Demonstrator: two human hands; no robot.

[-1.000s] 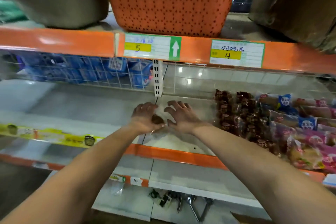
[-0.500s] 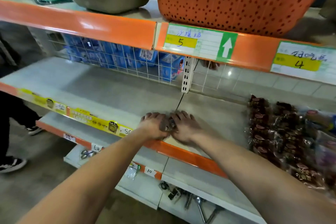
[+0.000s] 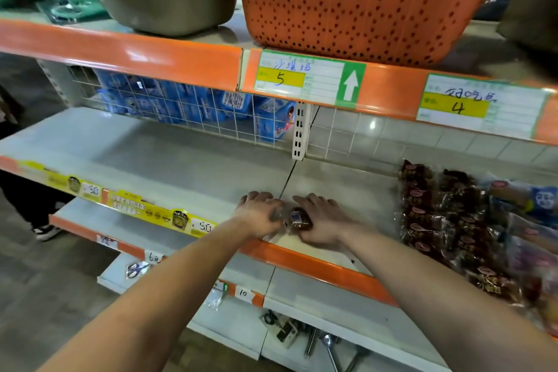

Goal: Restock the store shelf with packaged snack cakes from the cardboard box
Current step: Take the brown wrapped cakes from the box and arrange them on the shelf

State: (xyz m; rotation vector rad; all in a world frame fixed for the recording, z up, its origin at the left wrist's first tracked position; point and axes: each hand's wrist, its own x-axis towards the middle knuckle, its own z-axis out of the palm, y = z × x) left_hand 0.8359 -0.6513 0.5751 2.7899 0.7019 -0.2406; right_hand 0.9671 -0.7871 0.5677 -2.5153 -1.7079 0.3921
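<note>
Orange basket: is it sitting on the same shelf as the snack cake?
No, the orange basket sits one shelf above the snack cake.

Just under the orange basket [image 3: 362,3], a shelf-edge label [image 3: 308,78] is showing a handwritten "5" on yellow beside a white up-arrow [image 3: 349,85]. Below the basket's right corner, a second label [image 3: 480,106] is showing "4". Well below the basket's left, the yellow strip [image 3: 136,205] on the shelf [image 3: 181,160] is carrying "50" price tags [image 3: 203,226]. Lower still, handwritten tags are reading "6元" [image 3: 154,257] and "10" [image 3: 243,293].

Snack cake [image 3: 297,218] on shelf [image 3: 181,166] front
</note>
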